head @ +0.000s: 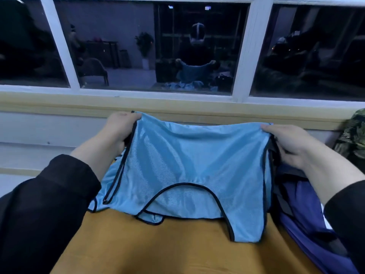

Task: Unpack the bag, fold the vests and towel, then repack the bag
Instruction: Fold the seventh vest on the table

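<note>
A light blue mesh vest (189,167) with black trim hangs spread between my hands above a mustard-yellow surface (167,250). My left hand (120,129) pinches its upper left corner. My right hand (286,145) grips its upper right corner. The neck opening and shoulder straps point toward me and droop onto the yellow surface. More light blue fabric (98,198) lies under the vest at the left. A dark blue-purple bag or cloth (304,218) lies at the right, partly under my right forearm.
A wall with a yellow sill (177,103) and a white-framed window (142,46) rises straight ahead; the dark glass reflects the room. A camouflage-patterned item (353,135) sits at the far right edge.
</note>
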Demonstrator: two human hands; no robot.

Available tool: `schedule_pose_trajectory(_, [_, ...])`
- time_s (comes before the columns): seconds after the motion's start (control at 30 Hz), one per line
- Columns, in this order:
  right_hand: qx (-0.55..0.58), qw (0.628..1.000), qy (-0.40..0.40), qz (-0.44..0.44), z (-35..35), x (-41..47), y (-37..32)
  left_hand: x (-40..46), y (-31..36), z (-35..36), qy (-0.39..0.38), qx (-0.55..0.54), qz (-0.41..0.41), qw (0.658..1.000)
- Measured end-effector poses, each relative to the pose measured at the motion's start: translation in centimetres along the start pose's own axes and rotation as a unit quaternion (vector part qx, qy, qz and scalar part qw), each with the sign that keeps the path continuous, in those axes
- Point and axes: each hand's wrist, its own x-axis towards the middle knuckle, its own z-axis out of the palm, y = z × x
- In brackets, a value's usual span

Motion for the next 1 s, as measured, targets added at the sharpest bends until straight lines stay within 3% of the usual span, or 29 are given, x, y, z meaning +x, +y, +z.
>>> schedule_pose_trajectory(0.13, [-0.002,0.998,-0.056,-0.015,3.7,-1.8,-1.4,-3.3,1.6,4.2,-0.007,-0.036,0.065,0.997])
schedule_pose_trajectory(0.23, [-0.011,0.994,-0.101,-0.045,7.0,-3.1,-1.9,-7.6,3.1,8.2,-0.069,-0.027,0.139,0.987])
schedule_pose_trajectory(0.33, [0.033,0.986,-0.157,-0.052,9.2,-4.9,-2.4,-11.7,4.1,10.8,-0.162,0.056,0.173,0.97])
schedule_pose_trajectory(0.53, [0.023,0.982,-0.164,-0.09,8.0,-5.8,-3.2,-13.3,5.1,8.8,-0.301,0.192,0.197,0.913])
schedule_pose_trajectory(0.6, [0.0,0.985,-0.142,-0.096,7.5,-5.8,-3.6,-11.7,5.1,7.3,-0.24,0.218,0.263,0.909])
schedule_pose_trajectory(0.67, [-0.026,0.983,-0.15,-0.103,7.2,-6.0,-4.1,-9.8,5.2,5.6,-0.153,0.258,0.367,0.881])
schedule_pose_trajectory(0.7, [-0.039,0.98,-0.165,-0.104,7.0,-6.1,-4.4,-8.7,5.0,4.8,-0.168,0.286,0.379,0.864])
schedule_pose_trajectory(0.8, [-0.075,0.968,-0.217,-0.106,6.2,-6.7,-5.0,-7.7,5.4,3.1,-0.306,0.359,0.245,0.847])
schedule_pose_trajectory(0.9, [-0.131,0.957,-0.237,-0.106,5.0,-7.0,-5.7,-6.7,5.5,1.9,-0.327,0.444,0.22,0.804])
schedule_pose_trajectory(1.0, [-0.315,0.915,-0.199,-0.156,3.6,-6.9,-6.5,-6.4,5.8,0.6,-0.333,0.367,0.202,0.845])
